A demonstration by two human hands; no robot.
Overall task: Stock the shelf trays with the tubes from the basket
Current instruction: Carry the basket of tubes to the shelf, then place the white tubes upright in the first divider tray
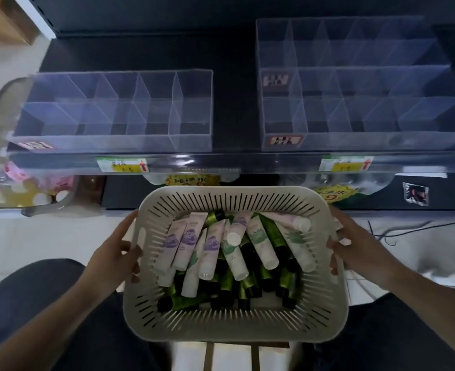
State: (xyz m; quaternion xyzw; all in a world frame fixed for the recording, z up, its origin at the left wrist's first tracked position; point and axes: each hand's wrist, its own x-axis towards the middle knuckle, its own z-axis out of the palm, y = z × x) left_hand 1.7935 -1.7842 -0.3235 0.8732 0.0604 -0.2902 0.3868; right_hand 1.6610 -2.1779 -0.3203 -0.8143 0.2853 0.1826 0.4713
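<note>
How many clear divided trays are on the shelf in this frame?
2. The left tray sits on the shelf above the left hand. The right tray, which is larger, sits above the right hand. Neither holds any tubes. More may lie outside the frame.

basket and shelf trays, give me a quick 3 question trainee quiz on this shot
1. True or false: both clear divided trays, the left tray and the right tray, already hold tubes.
2. What is each hand doing: left hand, right hand?
3. Which tubes lie on top in the basket? A) green tubes B) white tubes C) red tubes

Key
1. False, the compartments show no tubes.
2. Each grips one side of the basket.
3. B, white ones with purple or green prints lie over dark-capped green ones.
</note>
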